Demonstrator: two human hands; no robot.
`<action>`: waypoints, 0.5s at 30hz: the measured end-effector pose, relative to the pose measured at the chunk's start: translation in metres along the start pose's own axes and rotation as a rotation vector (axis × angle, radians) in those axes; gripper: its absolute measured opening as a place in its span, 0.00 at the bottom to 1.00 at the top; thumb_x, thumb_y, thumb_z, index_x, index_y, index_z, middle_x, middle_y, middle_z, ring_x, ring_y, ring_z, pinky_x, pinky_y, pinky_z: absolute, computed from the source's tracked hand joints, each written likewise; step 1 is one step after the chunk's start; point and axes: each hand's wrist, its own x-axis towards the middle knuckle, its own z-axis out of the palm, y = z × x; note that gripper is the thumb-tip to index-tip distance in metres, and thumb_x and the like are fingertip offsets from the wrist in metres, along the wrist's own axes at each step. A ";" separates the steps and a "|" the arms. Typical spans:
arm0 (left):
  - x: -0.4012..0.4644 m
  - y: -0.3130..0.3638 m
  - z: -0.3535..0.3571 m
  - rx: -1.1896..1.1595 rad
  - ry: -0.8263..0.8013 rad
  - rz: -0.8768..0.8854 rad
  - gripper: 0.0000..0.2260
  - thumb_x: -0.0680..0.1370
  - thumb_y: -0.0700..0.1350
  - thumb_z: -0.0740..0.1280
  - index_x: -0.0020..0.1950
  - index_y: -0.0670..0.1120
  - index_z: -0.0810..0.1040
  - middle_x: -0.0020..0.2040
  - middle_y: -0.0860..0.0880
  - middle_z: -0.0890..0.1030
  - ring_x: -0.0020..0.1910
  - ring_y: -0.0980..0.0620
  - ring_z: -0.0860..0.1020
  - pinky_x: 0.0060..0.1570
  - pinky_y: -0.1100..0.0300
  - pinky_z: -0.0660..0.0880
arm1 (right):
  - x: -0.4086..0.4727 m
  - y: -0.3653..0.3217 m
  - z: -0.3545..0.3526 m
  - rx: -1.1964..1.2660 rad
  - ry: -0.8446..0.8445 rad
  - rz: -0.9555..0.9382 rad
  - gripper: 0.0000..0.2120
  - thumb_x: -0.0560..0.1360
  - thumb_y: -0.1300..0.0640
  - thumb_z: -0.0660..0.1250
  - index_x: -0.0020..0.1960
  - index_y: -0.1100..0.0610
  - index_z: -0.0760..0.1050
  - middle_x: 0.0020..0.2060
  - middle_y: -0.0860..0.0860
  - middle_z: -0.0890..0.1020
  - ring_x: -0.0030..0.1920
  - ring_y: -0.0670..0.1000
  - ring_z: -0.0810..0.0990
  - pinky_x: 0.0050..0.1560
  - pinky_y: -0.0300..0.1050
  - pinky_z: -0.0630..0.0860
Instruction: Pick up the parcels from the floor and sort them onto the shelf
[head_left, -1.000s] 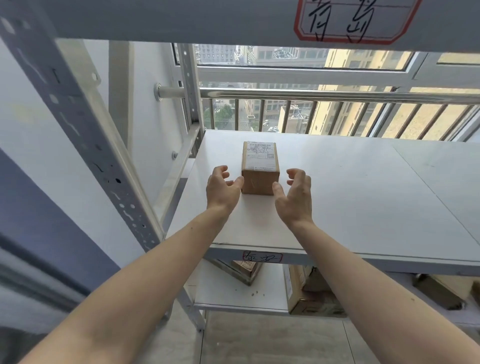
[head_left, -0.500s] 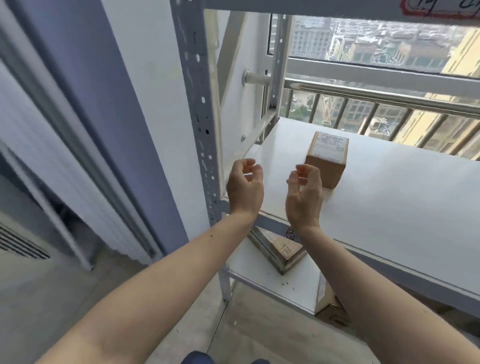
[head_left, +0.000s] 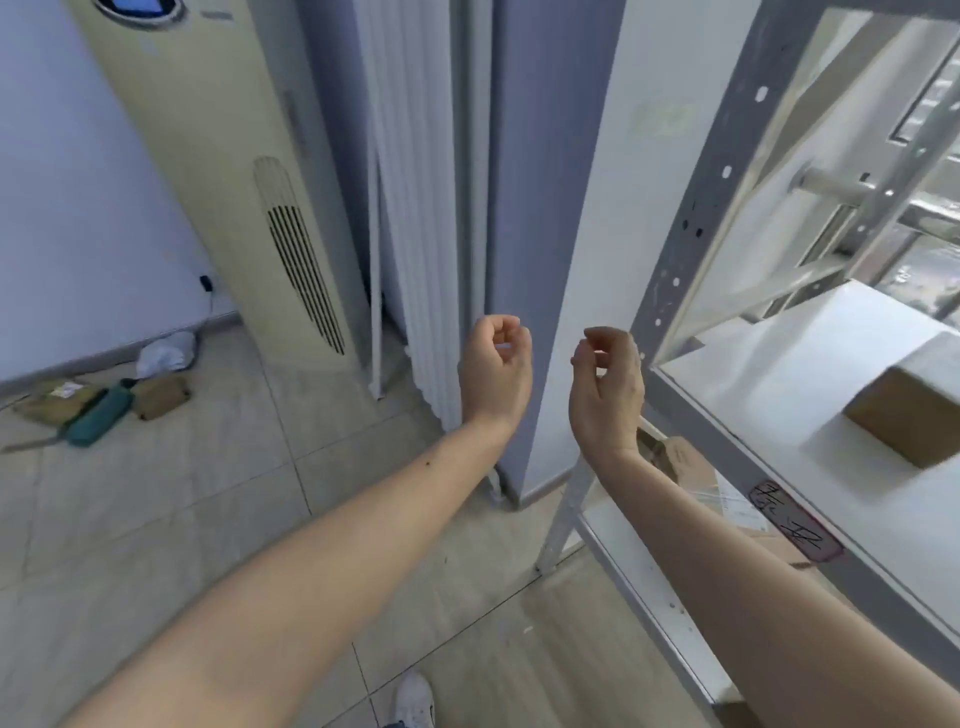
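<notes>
A tall grey metal shelf (head_left: 691, 270) stands at the right of the room, its white middle board (head_left: 810, 364) carrying one brown cardboard parcel (head_left: 906, 421) near the right edge of view. On the board below, another boxed parcel (head_left: 691, 462) lies partly hidden behind the person's right forearm. Across the tiled floor (head_left: 208, 519), well apart from the shelf and beside a tall cream air conditioner (head_left: 234, 197), several soft parcels wait in a loose heap (head_left: 104, 405): tan pouches, a dark green roll, a white bundle.

The person's left hand (head_left: 493, 374) and right hand (head_left: 605, 395) are raised in front of the shelf post, near each other but not touching, fingers loosely curled and holding nothing.

Likely risks from here: the floor parcels are limp and bunched together, so a hurried grab could lift one by a corner and let it sag or drop. A cable (head_left: 208, 301) trails down the wall just beside the heap and could snag. The shelf post sits close to the right hand and could be knocked in turning.
</notes>
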 end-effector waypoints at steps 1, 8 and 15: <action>0.001 -0.002 -0.018 -0.002 0.035 -0.011 0.05 0.78 0.48 0.64 0.52 0.50 0.76 0.48 0.47 0.83 0.48 0.47 0.83 0.51 0.51 0.79 | -0.007 -0.008 0.014 0.026 -0.062 -0.008 0.08 0.81 0.58 0.59 0.58 0.56 0.73 0.52 0.50 0.78 0.49 0.46 0.76 0.47 0.30 0.69; -0.001 -0.024 -0.153 0.060 0.341 -0.066 0.04 0.79 0.45 0.65 0.52 0.47 0.76 0.46 0.45 0.82 0.47 0.44 0.82 0.49 0.51 0.79 | -0.067 -0.067 0.115 0.118 -0.375 -0.135 0.07 0.81 0.57 0.60 0.57 0.56 0.73 0.52 0.50 0.78 0.50 0.47 0.76 0.52 0.44 0.74; -0.032 -0.047 -0.297 0.117 0.628 -0.157 0.06 0.80 0.45 0.65 0.55 0.47 0.77 0.50 0.46 0.82 0.50 0.47 0.82 0.53 0.53 0.79 | -0.155 -0.134 0.203 0.201 -0.666 -0.254 0.07 0.81 0.59 0.60 0.56 0.59 0.74 0.51 0.52 0.78 0.49 0.48 0.75 0.51 0.43 0.72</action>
